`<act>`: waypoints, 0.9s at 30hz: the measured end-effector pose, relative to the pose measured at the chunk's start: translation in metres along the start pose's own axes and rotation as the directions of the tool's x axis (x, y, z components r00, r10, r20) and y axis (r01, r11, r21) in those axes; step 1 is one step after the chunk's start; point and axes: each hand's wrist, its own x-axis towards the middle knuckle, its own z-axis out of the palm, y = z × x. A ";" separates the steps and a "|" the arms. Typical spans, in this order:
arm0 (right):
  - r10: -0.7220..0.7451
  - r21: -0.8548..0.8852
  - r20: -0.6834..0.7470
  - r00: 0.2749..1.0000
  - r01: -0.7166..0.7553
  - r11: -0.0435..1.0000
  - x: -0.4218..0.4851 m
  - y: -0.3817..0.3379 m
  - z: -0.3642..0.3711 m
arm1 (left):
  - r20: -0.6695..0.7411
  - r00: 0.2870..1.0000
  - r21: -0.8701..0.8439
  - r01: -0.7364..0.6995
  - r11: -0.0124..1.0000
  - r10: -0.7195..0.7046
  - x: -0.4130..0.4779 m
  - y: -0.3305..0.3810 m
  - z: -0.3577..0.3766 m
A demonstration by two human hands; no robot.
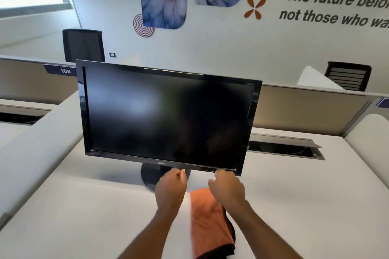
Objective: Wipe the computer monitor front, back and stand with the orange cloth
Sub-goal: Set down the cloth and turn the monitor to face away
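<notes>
Below the monitor (168,115), left hand (171,185) and right hand (228,187) flank orange cloth (207,221).

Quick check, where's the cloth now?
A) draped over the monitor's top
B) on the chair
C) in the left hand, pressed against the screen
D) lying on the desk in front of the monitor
D: the cloth lies flat on the desk, just in front of the monitor.

It was an open-plan office. A white desk (84,206) lay under the left hand (171,187) and right hand (228,188), with a monitor (168,115) just beyond them. A cable hatch (284,150) opened to their right. Farther off stood low partitions (305,107), a "109" tag (65,71), black chairs (83,45) and a wall motto (336,6).
</notes>
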 end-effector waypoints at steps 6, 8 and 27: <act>-0.258 0.066 -0.473 0.842 0.326 0.943 0.022 -0.055 -0.117 | -0.408 0.903 -0.186 -0.226 0.956 0.134 0.085 0.078 -0.095; -0.268 0.043 -0.587 0.764 0.359 0.932 0.036 -0.064 -0.148 | -0.471 0.868 -0.192 -0.275 0.942 0.157 0.109 0.099 -0.121; -0.322 -0.177 -0.432 0.842 0.271 0.946 0.111 -0.054 -0.216 | -0.065 0.920 0.288 -0.353 0.890 0.386 0.172 0.153 -0.143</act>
